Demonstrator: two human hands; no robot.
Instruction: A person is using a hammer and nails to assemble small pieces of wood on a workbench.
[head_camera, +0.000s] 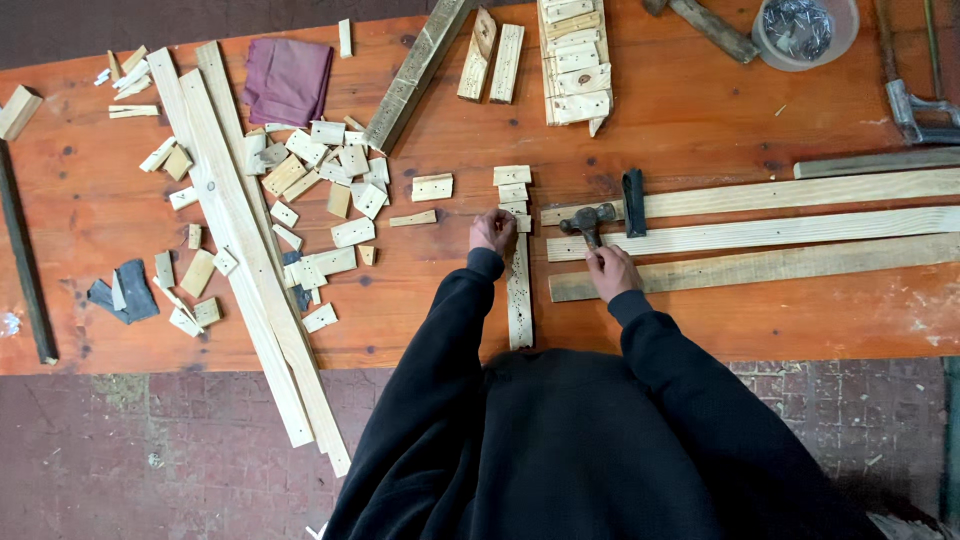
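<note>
black sleeves (560, 420) fill the lower middle of the view, nearest the camera, and both arms reach up onto an orange-stained wooden table (90, 210). everything below is placed relative to the narrow upright wooden strip (519, 300) lying in front of the person.

far left of the strip, a dark grey cloth (130, 292) is seen beside small offcuts. nearer, long pale planks (245, 250) run diagonally and overhang the table's near edge. between these planks and the strip, a pile of small cut wooden blocks (320, 180) is scattered, with a purple cloth (288, 78) lying beyond it.

the left hand (493, 232) is closed at the strip's far end, fingers pinched there; what is pinched is too small to tell. a short column of small blocks (513, 188) is laid just beyond the strip, touching the hand.

just right of the strip, the right hand (610, 270) is clenched around the handle of a hammer (588, 222), whose dark head is held near the strip's far end. a black clamp-like piece (634, 202) lies just beyond the hammer. further right, three long slats (780, 232) are laid side by side across the table. far beyond and right of the strip, a round clear tub of nails (805, 30) is set.
</note>
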